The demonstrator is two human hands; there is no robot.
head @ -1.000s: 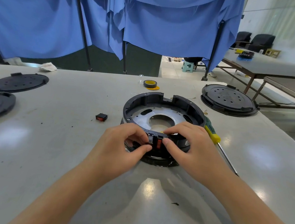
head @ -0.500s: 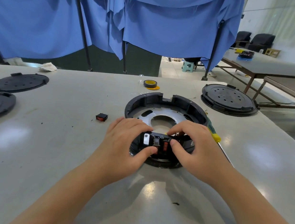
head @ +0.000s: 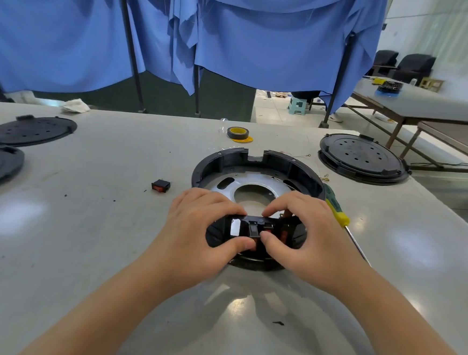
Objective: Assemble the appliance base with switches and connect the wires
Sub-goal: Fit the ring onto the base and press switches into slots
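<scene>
Both hands have tipped the appliance base point(head: 258, 176) further toward the worktop's near edge. Left hand point(head: 198, 230) grips its front wall; right hand point(head: 304, 233) pinches the switch point(head: 254, 229) there. I'd press squarely till it seats, bracing the rim.

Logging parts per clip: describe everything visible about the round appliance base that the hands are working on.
The appliance base is a round black ring, plastic by its look, with a notch in its far wall and a shiny metal plate with a central hole inside. Its near edge is tipped up toward the camera, showing a panel with rectangular switch openings. The left hand grips that near edge, thumb beneath; the right hand pinches a small part at the panel. It rests on the grey table, beside a yellow-handled screwdriver.
</scene>
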